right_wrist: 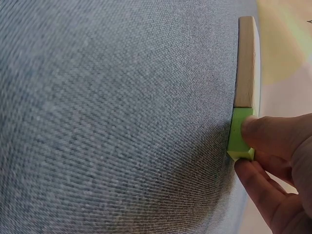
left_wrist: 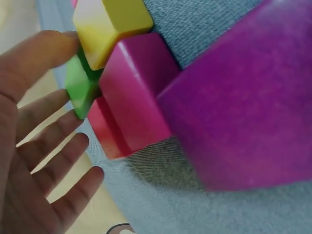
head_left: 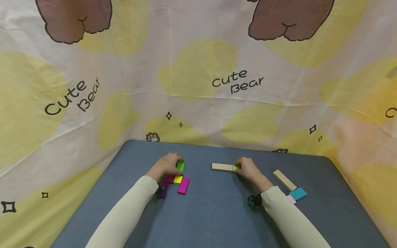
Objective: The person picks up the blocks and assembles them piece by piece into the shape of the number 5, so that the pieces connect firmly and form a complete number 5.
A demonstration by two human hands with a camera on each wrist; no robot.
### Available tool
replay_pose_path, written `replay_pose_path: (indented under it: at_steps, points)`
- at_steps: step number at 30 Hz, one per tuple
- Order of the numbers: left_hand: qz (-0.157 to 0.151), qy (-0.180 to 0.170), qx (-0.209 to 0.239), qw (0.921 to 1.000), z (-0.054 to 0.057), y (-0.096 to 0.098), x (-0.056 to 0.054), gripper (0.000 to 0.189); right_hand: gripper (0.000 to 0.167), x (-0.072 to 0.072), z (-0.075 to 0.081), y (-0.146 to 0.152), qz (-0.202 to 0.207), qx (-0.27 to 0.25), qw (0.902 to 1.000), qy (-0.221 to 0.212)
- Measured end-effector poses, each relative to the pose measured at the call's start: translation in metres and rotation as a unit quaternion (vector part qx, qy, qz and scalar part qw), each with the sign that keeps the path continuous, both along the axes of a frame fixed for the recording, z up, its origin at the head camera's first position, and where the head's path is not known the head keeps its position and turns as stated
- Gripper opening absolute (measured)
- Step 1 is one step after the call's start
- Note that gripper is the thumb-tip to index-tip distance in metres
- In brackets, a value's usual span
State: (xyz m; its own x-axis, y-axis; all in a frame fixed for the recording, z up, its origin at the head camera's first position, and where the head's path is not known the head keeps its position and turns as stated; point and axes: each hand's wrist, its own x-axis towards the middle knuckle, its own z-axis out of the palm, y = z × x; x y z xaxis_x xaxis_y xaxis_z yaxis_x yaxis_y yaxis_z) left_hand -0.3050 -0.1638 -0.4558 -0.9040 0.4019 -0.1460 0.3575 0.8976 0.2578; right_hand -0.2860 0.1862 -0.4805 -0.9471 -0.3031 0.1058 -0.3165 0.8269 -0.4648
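In the head view, my left hand [head_left: 167, 164] has its thumb and fingers at opposite ends of a green block [head_left: 181, 167] on the table. Beside that block lie a yellow block [head_left: 178, 179], a pink block [head_left: 183, 186] and a purple block [head_left: 164, 190]. From the left wrist, a red block [left_wrist: 108, 129] shows below a magenta block [left_wrist: 136, 87]. My right hand [head_left: 249, 169] pinches a small light green block [right_wrist: 240, 129] between thumb and fingers. That block's end meets a long plain wooden block [head_left: 222, 167], in line with it.
On the right of the grey-blue table [head_left: 211, 213], another plain wooden block [head_left: 284, 180] touches a blue block [head_left: 298, 194]. A light pink block [head_left: 291, 198] sits below, partly behind the right sleeve. A printed cloth [head_left: 192, 69] hangs behind the table's far edge.
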Motion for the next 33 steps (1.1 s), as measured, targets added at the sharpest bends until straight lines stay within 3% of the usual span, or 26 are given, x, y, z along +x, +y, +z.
replay_pose_path:
  at_steps: [6,19,33]
  points:
    - [-0.012,0.023,-0.010,0.9996,-0.005,0.004,-0.001,0.054,0.018,0.000,-0.002,-0.001,-0.008,0.004,1.0000,-0.001]
    - [-0.032,0.035,0.013,0.9988,-0.008,0.017,-0.006,0.052,0.018,-0.001,0.000,-0.001,-0.005,-0.002,1.0000,-0.001]
    - [-0.071,0.045,0.050,0.9951,-0.008,0.058,-0.010,0.052,0.017,0.000,0.000,-0.001,-0.008,-0.001,1.0000,-0.002]
